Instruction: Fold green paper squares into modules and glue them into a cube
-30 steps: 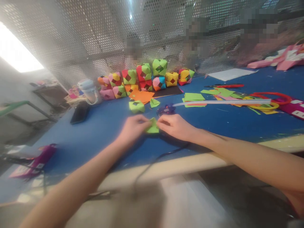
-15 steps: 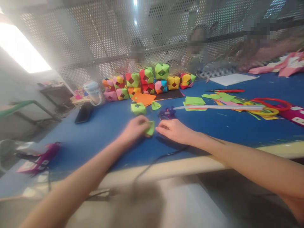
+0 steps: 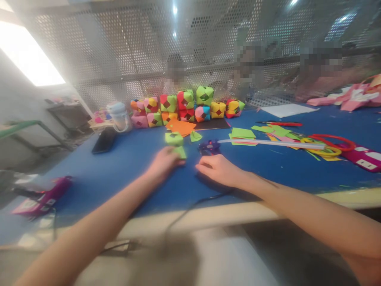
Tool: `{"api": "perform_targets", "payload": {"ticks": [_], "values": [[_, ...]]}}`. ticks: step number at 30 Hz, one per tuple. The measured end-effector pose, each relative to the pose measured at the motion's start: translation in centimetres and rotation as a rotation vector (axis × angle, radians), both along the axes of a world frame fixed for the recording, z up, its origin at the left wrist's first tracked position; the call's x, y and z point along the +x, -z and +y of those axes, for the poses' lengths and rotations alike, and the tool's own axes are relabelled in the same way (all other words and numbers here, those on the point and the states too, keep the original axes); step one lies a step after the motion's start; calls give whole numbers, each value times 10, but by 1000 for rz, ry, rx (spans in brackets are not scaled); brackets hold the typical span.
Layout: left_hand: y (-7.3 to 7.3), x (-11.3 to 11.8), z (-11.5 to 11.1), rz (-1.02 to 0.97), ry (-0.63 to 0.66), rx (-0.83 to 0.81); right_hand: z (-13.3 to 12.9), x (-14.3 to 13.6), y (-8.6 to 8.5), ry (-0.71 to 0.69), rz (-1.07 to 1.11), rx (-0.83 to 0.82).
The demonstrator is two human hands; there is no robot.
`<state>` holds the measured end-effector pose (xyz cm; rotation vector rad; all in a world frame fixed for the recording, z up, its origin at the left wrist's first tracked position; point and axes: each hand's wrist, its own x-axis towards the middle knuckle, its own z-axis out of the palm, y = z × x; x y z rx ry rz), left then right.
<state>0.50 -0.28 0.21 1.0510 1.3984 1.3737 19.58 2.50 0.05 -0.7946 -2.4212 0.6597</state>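
Observation:
My left hand (image 3: 167, 162) is closed on a folded green paper piece (image 3: 180, 152), which sticks out past the fingertips just above the blue tabletop. Motion blur softens this hand. To its right, my right hand (image 3: 219, 169) rests low over the table with its fingers curled together, and nothing shows at the fingertips. Just behind it lies a dark purple glue gun (image 3: 210, 146) with a long clear glue stick (image 3: 274, 143) coming out of its back. A folded green paper block (image 3: 174, 138) and a small green folded piece (image 3: 195, 136) lie beyond my left hand.
Stacked colourful paper cubes (image 3: 186, 99) line the back. Green paper squares (image 3: 242, 134), scissors (image 3: 285, 124), coiled yellow cord (image 3: 326, 149) and a power strip (image 3: 364, 159) lie rightward. Leftward are a phone (image 3: 104, 141), a cup (image 3: 118, 115) and another power strip (image 3: 50, 196). A black cable (image 3: 190, 206) crosses the front edge.
My left hand has moved a little left, away from my right hand, carrying the green paper piece. My right hand has barely moved. The view has shifted slightly.

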Motion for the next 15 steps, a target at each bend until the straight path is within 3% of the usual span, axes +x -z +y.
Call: {"api": "perform_targets", "payload": {"ticks": [5, 15], "values": [[-12, -6, 0, -92, -139, 10, 2, 0, 1, -16, -12, 35], [-7, -11, 1, 177, -180, 22, 1, 4, -2, -80, -60, 136]]}}
